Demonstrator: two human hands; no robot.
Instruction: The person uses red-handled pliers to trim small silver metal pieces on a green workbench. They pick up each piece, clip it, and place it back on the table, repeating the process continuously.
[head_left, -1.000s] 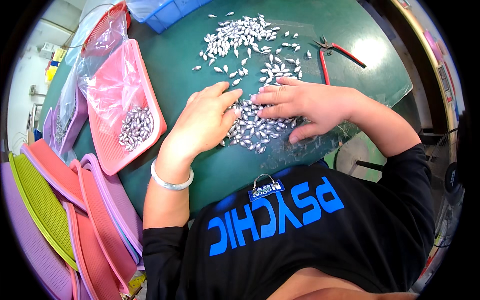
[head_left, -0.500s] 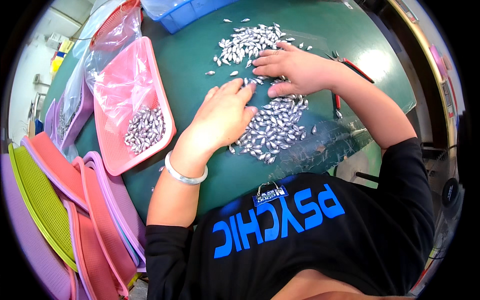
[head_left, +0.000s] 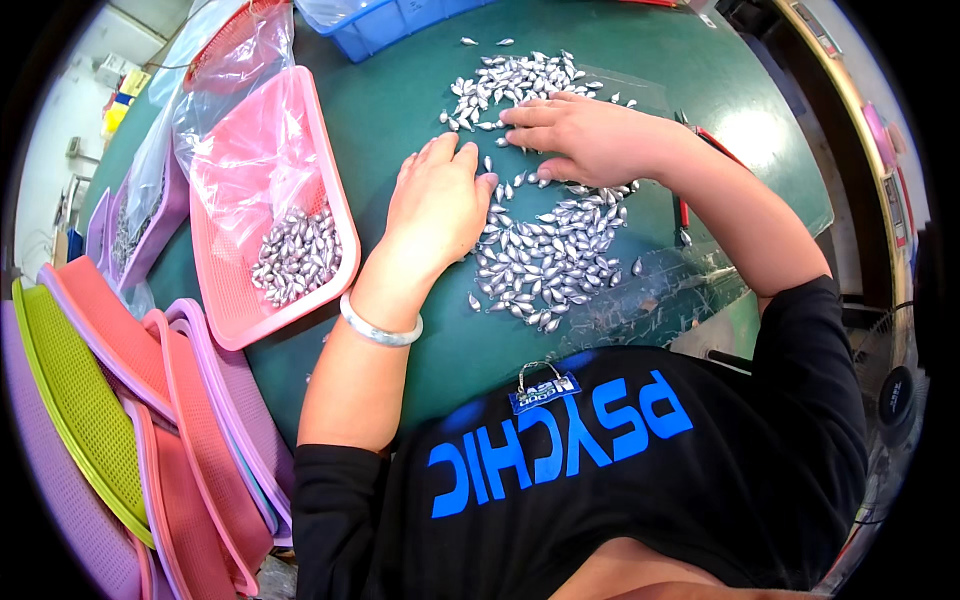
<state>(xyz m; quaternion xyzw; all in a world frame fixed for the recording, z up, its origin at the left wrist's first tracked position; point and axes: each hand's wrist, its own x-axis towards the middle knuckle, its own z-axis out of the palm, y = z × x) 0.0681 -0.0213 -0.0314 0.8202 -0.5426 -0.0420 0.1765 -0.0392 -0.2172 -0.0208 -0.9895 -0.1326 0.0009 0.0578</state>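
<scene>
Fingers straight and loosely parted on your left hand (head_left: 437,205), palm down, gripping nothing that shows, its fingertips just beside scattered silver pieces (head_left: 545,255) at the centre of the frame. Your right hand (head_left: 600,140) reaches in above them, fingers stretched out and unclenched, tips at the lower rim of the upper cluster (head_left: 512,85); whether anything sits under that palm, you can't tell from here. Between your left hand and the pink tray (head_left: 230,300) at left, a strip of green table (head_left: 390,110) runs up toward the blue crate (head_left: 405,18) at the top edge. Tighter low down: your left forearm passes near the tray's lower-right corner. Over at right, your forearm partly covers the red-handled pliers (head_left: 684,212), with more green surface reaching to the table's right edge. Your black shirt (head_left: 600,500) hides much of the near edge.
</scene>
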